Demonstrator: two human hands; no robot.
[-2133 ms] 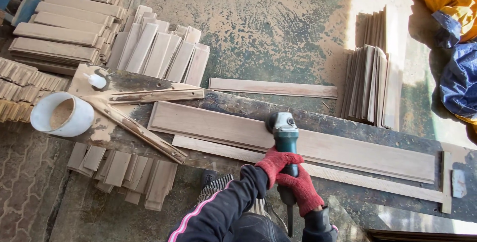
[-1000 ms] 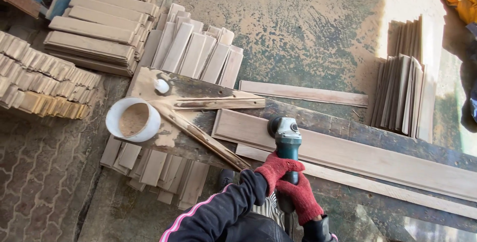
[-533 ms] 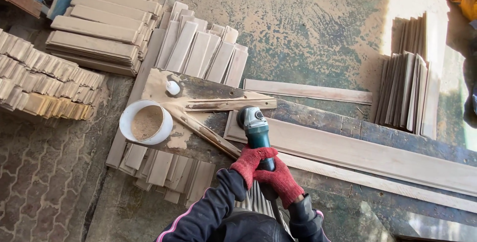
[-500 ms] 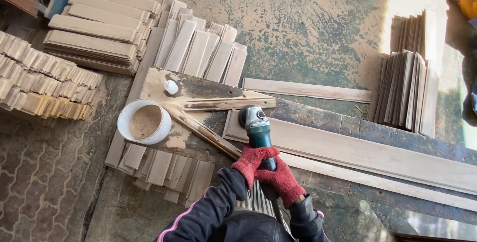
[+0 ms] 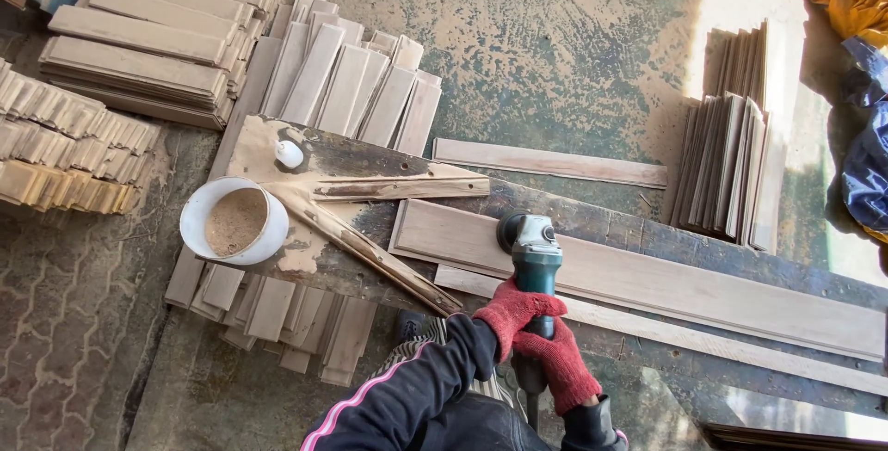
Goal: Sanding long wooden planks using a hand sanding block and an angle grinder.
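Both your hands, left [image 5: 514, 310] and right [image 5: 561, 366], stay clamped on the grinder [image 5: 533, 249], now nearer the plank's [image 5: 647, 277] nine o'clock end.

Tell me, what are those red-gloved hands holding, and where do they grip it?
Both hands grip a green angle grinder by its body: the left hand nearer the head, the right hand behind it. Its head rests on a long wooden board.

A dark, worn workbench [image 5: 592, 220] is seen stretching across the dusty floor [image 5: 555, 53]. A long pale plank [image 5: 647, 275] is laid flat along it, a thinner strip [image 5: 684, 335] just beside. At the left end, a white bucket [image 5: 233, 222] of sawdust is set, with a splintered wedge [image 5: 398, 185] nearby.
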